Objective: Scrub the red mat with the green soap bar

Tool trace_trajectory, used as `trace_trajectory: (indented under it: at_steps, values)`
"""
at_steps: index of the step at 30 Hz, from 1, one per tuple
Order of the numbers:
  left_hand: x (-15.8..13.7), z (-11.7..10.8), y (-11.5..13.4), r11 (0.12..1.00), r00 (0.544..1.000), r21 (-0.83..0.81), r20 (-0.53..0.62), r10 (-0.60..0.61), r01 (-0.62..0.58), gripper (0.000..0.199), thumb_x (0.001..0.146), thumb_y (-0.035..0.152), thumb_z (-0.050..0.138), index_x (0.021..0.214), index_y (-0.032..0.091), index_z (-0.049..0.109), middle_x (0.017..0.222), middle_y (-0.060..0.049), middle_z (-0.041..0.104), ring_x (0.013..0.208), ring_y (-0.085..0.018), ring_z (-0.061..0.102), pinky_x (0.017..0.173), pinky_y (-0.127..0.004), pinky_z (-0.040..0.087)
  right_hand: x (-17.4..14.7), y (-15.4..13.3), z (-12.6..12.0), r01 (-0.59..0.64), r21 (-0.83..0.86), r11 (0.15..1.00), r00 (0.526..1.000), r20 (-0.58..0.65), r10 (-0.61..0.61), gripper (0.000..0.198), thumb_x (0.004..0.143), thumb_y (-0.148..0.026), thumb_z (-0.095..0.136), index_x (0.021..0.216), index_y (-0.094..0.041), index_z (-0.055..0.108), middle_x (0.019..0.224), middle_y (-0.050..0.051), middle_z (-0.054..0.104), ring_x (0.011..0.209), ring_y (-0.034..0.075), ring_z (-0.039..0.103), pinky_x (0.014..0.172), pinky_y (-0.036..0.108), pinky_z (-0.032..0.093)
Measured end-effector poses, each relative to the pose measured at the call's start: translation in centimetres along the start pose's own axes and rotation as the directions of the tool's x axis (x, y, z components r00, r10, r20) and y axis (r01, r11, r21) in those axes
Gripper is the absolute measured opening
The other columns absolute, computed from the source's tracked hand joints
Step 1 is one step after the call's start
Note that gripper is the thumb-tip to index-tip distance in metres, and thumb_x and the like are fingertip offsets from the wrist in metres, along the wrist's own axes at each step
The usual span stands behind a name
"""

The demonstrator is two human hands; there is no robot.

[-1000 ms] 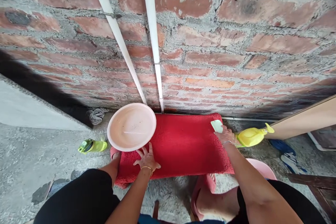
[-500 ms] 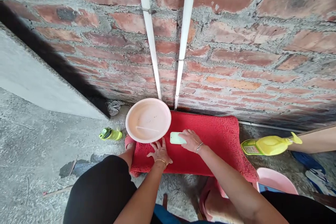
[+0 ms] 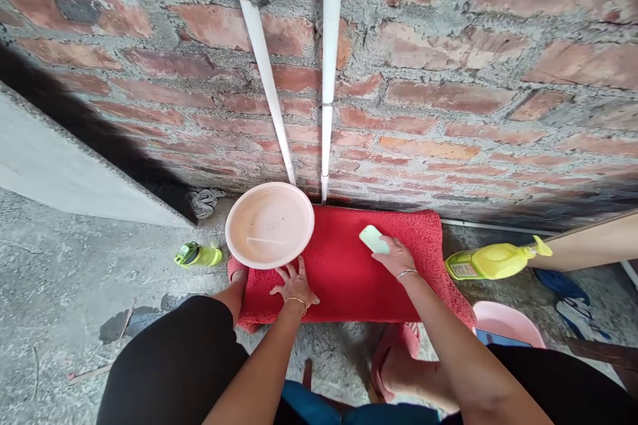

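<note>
A red mat (image 3: 343,265) with a shaggy edge lies spread over a low support. My left hand (image 3: 294,285) rests on it with fingers apart, just below the pale pink basin (image 3: 269,226), its fingertips close to the rim. A few dark specks show inside the basin, which stands on the mat's left end. My right hand (image 3: 399,257) is closed around one end of a pale green scrub brush (image 3: 373,239) with a flat back, held against the mat right of the middle. Bristles, if any, are hidden underneath.
A yellow pump bottle (image 3: 491,261) lies right of the mat, near a pink tub (image 3: 508,322). To the left is a green bottle (image 3: 198,255). Behind rises a brick wall (image 3: 423,106) with white pipes (image 3: 326,93). A pale slab (image 3: 90,166) leans at left.
My right hand has slid the scrub brush rightward and slightly away over the mat, turning it to a slant. My left hand stays spread in place. The whole view has shifted a little.
</note>
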State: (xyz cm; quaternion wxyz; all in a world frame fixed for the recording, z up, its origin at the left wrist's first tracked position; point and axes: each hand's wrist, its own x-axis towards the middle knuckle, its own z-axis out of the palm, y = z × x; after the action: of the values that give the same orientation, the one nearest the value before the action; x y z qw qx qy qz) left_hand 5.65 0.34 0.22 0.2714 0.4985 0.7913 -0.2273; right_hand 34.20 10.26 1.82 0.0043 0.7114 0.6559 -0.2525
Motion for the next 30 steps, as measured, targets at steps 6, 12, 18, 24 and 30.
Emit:
trace_trajectory:
  at_steps: [6,12,18,24,30]
  values:
    - [-0.4,-0.6,0.1,1.0,1.0,0.0,0.011,0.003,-0.003,0.138,0.05,0.047,0.083,0.154,0.033,-0.007,0.163,-0.016,-0.005,0.145,-0.048,-0.005,0.092,-0.074,0.037,-3.6,11.2,-1.8,-0.465,0.276,0.841,0.859,-0.088,0.504,0.071,0.067,-0.053,0.068,0.131,-0.024,0.052,0.122,0.009,0.058,0.108,0.026,0.059,0.094,0.037,0.045]
    - [-0.4,-0.4,0.1,1.0,1.0,-0.011,-0.008,0.005,-0.005,0.138,0.049,0.048,0.084,0.154,0.034,-0.005,0.163,-0.018,-0.007,0.145,-0.05,-0.004,0.091,-0.075,0.036,-6.9,13.5,-2.3,-0.64,0.405,0.653,0.675,-0.111,0.73,0.07,0.067,-0.055,0.066,0.124,-0.015,0.056,0.119,0.019,0.061,0.11,0.033,0.06,0.089,0.042,0.048]
    - [-0.4,-0.6,0.2,1.0,1.0,-0.009,0.019,0.004,-0.004,0.141,0.047,0.049,0.084,0.154,0.034,-0.006,0.163,-0.017,-0.008,0.144,-0.05,-0.005,0.092,-0.076,0.035,-7.9,10.0,0.2,-0.538,0.607,0.585,0.644,-0.153,0.75,0.065,0.065,-0.052,0.07,0.117,-0.015,0.059,0.118,0.016,0.063,0.101,0.027,0.063,0.083,0.033,0.048]
    - [-0.2,-0.8,0.4,1.0,0.999,0.009,0.051,0.0,-0.001,0.144,0.046,0.05,0.085,0.153,0.032,-0.01,0.162,-0.018,-0.012,0.144,-0.05,-0.006,0.092,-0.076,0.036,-7.8,1.2,4.5,-0.265,0.473,0.841,0.884,-0.229,0.407,0.066,0.062,-0.049,0.072,0.118,-0.017,0.058,0.111,0.009,0.062,0.097,0.021,0.059,0.086,0.03,0.045]
    - [-0.1,-0.3,0.0,0.999,1.0,0.025,0.017,0.024,-0.024,0.144,0.046,0.054,0.084,0.154,0.031,-0.009,0.161,-0.021,-0.012,0.144,-0.052,-0.005,0.09,-0.076,0.037,-9.3,-7.4,6.3,0.117,0.034,0.993,0.991,-0.071,-0.115,0.052,0.072,-0.04,0.07,0.12,-0.023,0.06,0.113,0.008,0.057,0.102,0.022,0.053,0.093,0.031,0.04]
